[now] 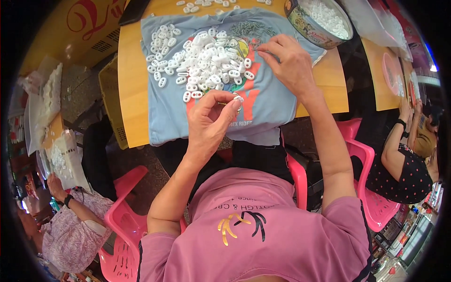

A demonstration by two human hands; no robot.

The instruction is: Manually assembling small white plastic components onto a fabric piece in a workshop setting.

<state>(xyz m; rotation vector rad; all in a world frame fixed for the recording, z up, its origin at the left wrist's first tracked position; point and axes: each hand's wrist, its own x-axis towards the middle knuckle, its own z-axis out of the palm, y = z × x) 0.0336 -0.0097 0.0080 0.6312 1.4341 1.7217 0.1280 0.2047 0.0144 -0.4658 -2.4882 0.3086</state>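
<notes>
My left hand (206, 127) is closed in a pinch, holding up a small white two-holed plastic piece (238, 99) between thumb and forefinger. At the right, my right hand (290, 66) has its thumb and fingertips pressed together beside a heap of small dark grey-green slivers (251, 30). Whatever it may hold is too small to make out. Between the hands and to the left lies a heap of oval white two-holed plastic pieces (206, 58). Under everything a grey-blue printed cloth (164, 117), apparently a T-shirt, covers the table.
A round tin (300, 26) full of white pieces stands at the far right of the yellow table (134, 103). More white pieces (191, 8) lie along the far edge. Pink plastic chairs (123, 225) and people at other tables are on both sides.
</notes>
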